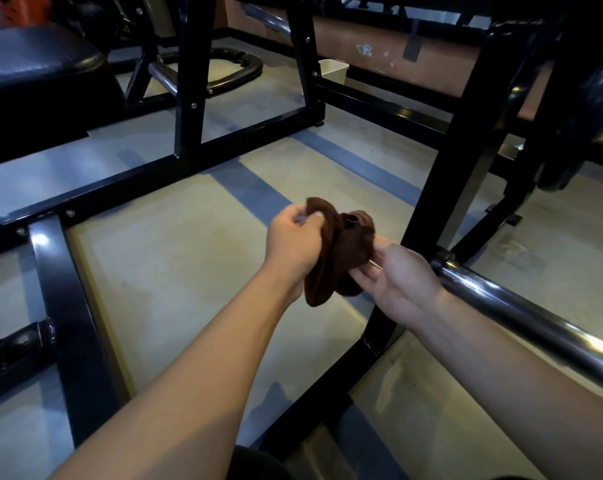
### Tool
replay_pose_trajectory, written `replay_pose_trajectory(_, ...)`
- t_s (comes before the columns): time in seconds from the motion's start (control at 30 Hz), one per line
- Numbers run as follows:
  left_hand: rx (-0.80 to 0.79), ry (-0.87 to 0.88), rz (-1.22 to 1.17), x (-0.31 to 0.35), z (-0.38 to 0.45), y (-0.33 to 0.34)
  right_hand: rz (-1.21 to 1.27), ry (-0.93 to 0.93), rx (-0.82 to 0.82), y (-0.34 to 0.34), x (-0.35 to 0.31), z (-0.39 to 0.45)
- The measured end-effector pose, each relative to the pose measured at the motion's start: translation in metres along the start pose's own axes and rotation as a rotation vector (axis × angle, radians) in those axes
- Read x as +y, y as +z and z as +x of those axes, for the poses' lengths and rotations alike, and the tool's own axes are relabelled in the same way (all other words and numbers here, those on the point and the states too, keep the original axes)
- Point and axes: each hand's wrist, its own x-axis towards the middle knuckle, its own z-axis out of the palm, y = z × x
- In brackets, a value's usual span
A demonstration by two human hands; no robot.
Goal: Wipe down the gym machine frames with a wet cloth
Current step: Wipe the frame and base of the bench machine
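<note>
Brown cloth (334, 251) hangs bunched at frame centre, pinched by the left hand (294, 242) and cradled on the right hand's (397, 275) loosely curled fingers, beside the black frame upright (445, 174); a loose regrip could drop it onto the floor (175, 271).

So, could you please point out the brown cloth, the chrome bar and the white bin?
brown cloth (338, 251): head view, middle of the bunched fabric.
chrome bar (521, 306): head view, upper side of the shaft.
white bin (334, 72): head view, front wall.
</note>
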Motion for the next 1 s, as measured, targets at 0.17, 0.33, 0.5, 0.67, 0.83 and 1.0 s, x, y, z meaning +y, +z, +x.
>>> replay_pose_trajectory(0.17,0.042,-0.172,-0.514,0.005,0.015,-0.023,-0.349,0.16,0.132,-0.019,0.009,0.01)
replay_pose_trajectory(0.33,-0.015,-0.213,-0.571,0.009,0.017,-0.028,-0.7,0.071,0.039,-0.018,0.017,0.005)
replay_pose_trajectory(0.5,-0.065,0.014,-0.366,0.02,0.005,-0.013,-0.845,-0.174,-0.152,-0.019,0.015,0.008)
replay_pose_trajectory(0.67,-0.081,0.087,-0.342,0.032,0.001,-0.011,-0.76,-0.078,-0.314,-0.022,0.014,0.018)
replay_pose_trajectory(0.83,-0.006,-0.057,-0.445,0.03,0.005,-0.02,-0.434,-0.038,-0.311,-0.009,0.004,0.008)
replay_pose_trajectory(1.0,-0.453,-0.489,-0.207,0.013,0.003,-0.037,-0.102,0.016,-0.354,-0.01,-0.018,0.002)
